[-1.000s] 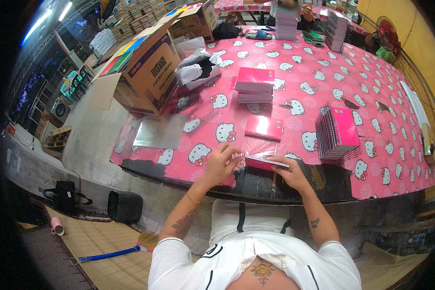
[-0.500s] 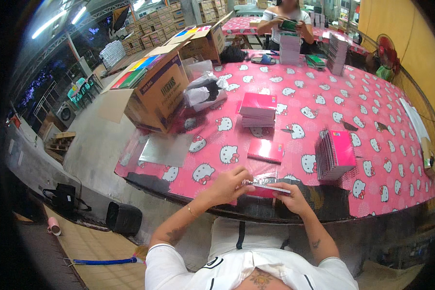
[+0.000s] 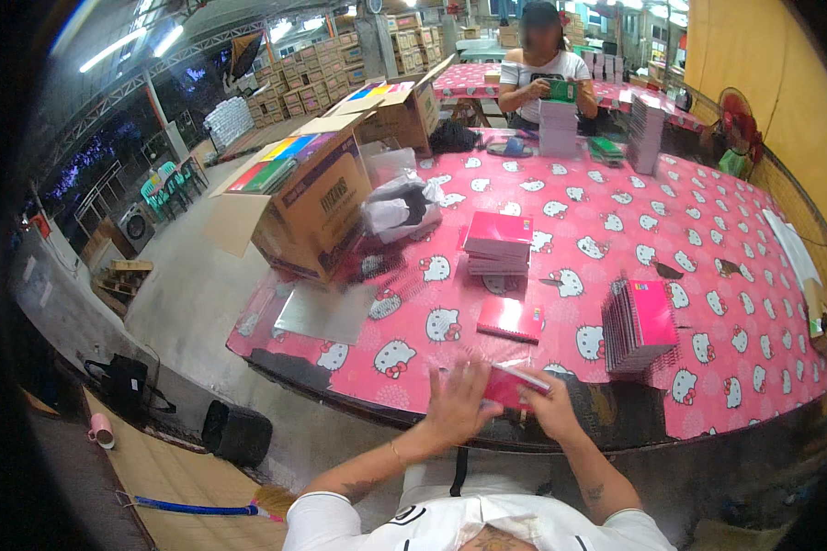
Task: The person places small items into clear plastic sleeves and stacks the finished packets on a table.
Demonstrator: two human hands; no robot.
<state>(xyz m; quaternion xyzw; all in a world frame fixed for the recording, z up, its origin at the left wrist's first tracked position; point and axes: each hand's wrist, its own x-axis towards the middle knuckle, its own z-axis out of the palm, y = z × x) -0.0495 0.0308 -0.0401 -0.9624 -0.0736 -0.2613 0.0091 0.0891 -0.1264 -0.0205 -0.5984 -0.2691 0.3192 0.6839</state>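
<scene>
Head view: at the near edge of the table covered in pink cat-patterned sheeting (image 3: 560, 219), the right hand (image 3: 551, 404) grips the right end of a thin pink rectangular notebook (image 3: 505, 389); the left hand (image 3: 459, 402), nearly flat with fingers spread, is at its left end, contact unclear. A pink spiral-bound notebook (image 3: 510, 319) lies just beyond.

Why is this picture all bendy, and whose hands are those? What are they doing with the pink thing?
There's no robot here, just a person's bare hands. The camera sits on their head, looking down, and its very wide lens bends straight edges. The right hand holds a pink notebook; the left hand is spread at its other end. On the pink patterned table cover are a single notebook, a middle stack, a right-hand stack and a cardboard box. Beyond, another person holds something green.
</scene>
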